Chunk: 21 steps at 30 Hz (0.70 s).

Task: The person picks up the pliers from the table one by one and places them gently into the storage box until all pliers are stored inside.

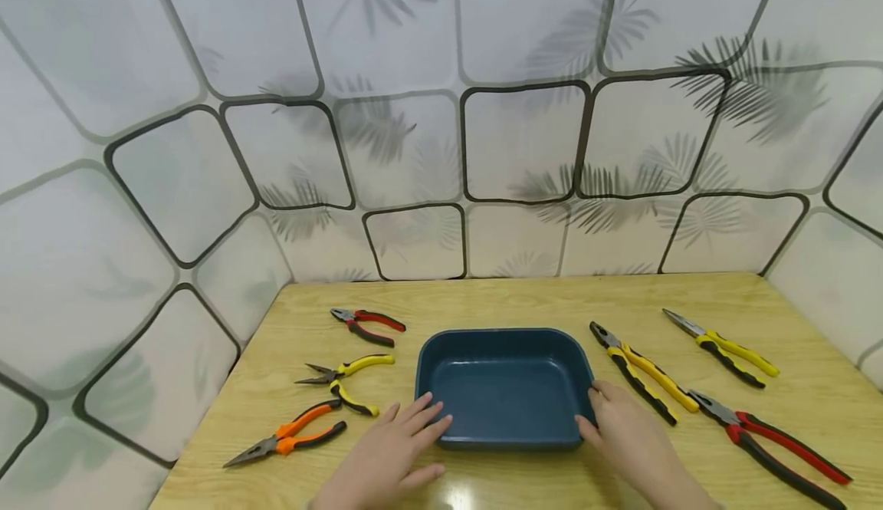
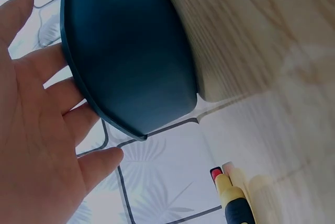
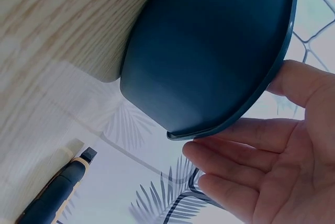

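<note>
A dark blue rectangular tray (image 1: 510, 403) sits upright on the wooden table, its inside bare in the head view. Over its front left rim lie the spread fingers of my left hand (image 1: 393, 456), the thumb held away from it. At the right front corner, my right hand (image 1: 631, 437) touches the rim with thumb and fingertips. The left wrist view has the left hand (image 2: 47, 124) beside the tray's side wall (image 2: 125, 51), fingertips partly hidden behind the rim. Loosely bent fingers of the right hand (image 3: 272, 156) rest along the opposite rim (image 3: 251, 106) in the right wrist view.
Left of the tray lie red-black pliers (image 1: 355, 317), yellow-black needle-nose pliers (image 1: 336, 375) and orange-black pliers (image 1: 284, 441). On the right are yellow-black combination pliers (image 1: 624, 353), yellow-black long-nose pliers (image 1: 705, 337) and large red-black pliers (image 1: 736, 422). A patterned wall (image 1: 510, 241) stands behind.
</note>
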### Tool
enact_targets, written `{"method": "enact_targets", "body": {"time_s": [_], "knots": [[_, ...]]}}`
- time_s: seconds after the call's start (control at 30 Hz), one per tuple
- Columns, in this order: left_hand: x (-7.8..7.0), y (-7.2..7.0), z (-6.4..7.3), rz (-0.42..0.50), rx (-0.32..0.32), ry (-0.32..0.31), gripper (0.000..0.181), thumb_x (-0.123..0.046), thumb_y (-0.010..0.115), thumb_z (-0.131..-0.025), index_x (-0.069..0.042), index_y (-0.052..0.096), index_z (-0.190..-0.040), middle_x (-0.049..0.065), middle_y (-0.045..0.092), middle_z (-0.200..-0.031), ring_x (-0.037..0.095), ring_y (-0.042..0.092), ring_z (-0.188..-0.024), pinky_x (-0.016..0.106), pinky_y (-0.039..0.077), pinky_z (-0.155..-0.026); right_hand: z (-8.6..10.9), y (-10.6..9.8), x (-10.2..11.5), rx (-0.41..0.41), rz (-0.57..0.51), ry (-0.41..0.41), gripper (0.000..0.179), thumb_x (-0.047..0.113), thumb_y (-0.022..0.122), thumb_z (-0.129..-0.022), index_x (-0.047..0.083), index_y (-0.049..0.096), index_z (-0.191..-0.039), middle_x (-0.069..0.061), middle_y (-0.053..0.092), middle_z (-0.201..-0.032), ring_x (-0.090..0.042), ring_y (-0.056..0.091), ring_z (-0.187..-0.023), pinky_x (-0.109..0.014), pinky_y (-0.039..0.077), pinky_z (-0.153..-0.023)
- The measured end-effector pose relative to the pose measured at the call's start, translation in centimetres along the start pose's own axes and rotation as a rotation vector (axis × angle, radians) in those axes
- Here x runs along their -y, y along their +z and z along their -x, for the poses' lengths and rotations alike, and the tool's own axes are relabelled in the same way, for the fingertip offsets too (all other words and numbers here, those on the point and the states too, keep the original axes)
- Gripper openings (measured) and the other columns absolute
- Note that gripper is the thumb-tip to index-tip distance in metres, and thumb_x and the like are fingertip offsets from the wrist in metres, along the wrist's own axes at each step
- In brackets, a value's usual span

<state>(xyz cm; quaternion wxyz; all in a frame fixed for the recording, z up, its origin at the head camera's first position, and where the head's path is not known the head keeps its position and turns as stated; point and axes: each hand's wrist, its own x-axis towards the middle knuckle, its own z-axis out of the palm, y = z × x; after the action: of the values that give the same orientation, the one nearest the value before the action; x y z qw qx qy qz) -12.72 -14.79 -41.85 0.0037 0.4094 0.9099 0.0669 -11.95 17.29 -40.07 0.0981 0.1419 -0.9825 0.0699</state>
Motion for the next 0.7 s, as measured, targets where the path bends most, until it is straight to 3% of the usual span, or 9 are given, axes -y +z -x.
{"method": "enact_targets", "body": {"time_s": [0.27, 0.47, 0.7], "knots": [[0.4, 0.1, -0.6, -0.005, -0.064, 0.01, 0.053, -0.045, 0.043, -0.09, -0.014, 0.043, -0.133, 0.007, 0.037, -0.137, 0.023, 0.021, -0.13, 0.054, 0.034, -0.089, -0.4, 0.1, -0.3, -0.002, -0.008, -0.01, 0.044, 0.026, 0.071, -0.073, -0.012, 0.063, -0.094, -0.023, 0.057, -0.101, -0.033, 0.057, -0.088, -0.037, 0.049, -0.068], [0.7, 0.0, -1.2, 0.021, -0.049, -0.006, 0.053, -0.044, 0.043, -0.09, -0.014, 0.042, -0.133, 0.007, 0.037, -0.137, 0.023, 0.02, -0.13, 0.055, 0.031, -0.091, -0.9, 0.2, -0.5, -0.035, -0.008, -0.013, 0.043, 0.024, 0.071, -0.072, -0.012, 0.063, -0.093, -0.023, 0.057, -0.1, -0.033, 0.058, -0.086, -0.036, 0.05, -0.065], [0.7, -0.4, -1.5, 0.023, -0.035, -0.024, 0.054, -0.045, 0.043, -0.089, -0.014, 0.042, -0.133, 0.008, 0.037, -0.137, 0.024, 0.021, -0.13, 0.055, 0.032, -0.091, -1.1, 0.3, -0.6, -0.02, -0.002, -0.002, 0.043, 0.025, 0.071, -0.072, -0.011, 0.063, -0.094, -0.023, 0.057, -0.101, -0.032, 0.058, -0.086, -0.037, 0.05, -0.065]]}}
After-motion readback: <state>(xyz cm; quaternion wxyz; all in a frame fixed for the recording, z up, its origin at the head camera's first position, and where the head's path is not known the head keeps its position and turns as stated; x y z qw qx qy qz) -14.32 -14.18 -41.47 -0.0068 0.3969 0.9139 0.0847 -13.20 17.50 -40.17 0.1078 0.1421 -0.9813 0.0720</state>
